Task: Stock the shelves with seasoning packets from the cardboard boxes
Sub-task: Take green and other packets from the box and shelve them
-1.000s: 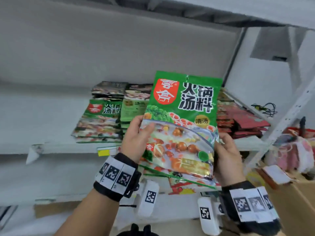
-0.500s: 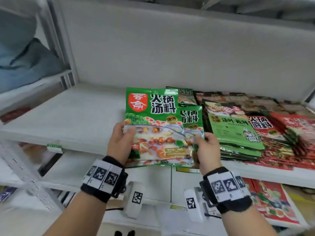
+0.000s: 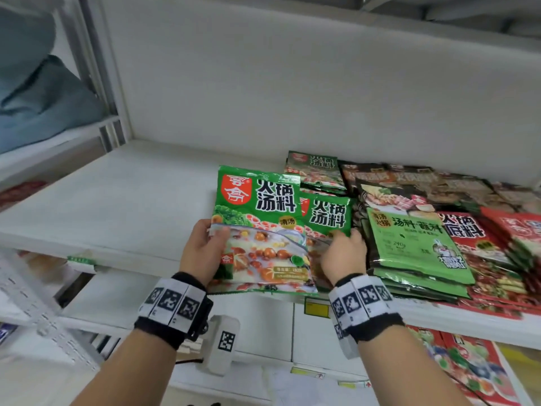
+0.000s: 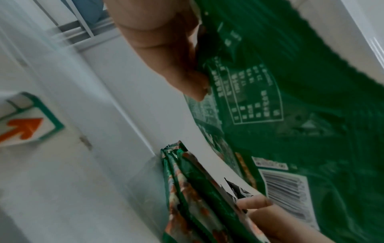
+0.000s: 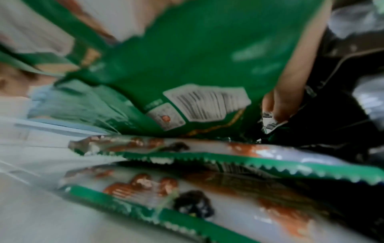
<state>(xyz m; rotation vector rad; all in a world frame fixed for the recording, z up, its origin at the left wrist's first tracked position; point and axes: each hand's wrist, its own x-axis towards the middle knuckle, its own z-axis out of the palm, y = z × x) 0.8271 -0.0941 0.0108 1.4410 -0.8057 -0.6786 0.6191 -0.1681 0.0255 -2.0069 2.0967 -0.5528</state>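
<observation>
A green soup-base packet (image 3: 257, 230) is held flat and tilted over the front of the white shelf (image 3: 123, 206), above a stack of matching green packets (image 3: 328, 215). My left hand (image 3: 205, 250) grips its left edge with the thumb on top. My right hand (image 3: 342, 253) grips its right edge. The left wrist view shows the packet's dark green back (image 4: 290, 98) with a barcode, my fingers (image 4: 187, 74) under it and the stack's edges (image 4: 187, 189) below. The right wrist view shows the barcode side (image 5: 197, 74) just above the stacked packets (image 5: 207, 152).
Right of the stack lie piles of lighter green packets (image 3: 409, 244), dark ones (image 3: 409, 177) and red ones (image 3: 483, 247). The shelf's left half is bare. A lower shelf holds more red packets (image 3: 468, 367). A blue cloth bundle (image 3: 38, 98) sits in the neighbouring bay at left.
The packet has come down from upright in front of me to flat over the green stack on the shelf. Both hands kept their hold, and my view has swung left.
</observation>
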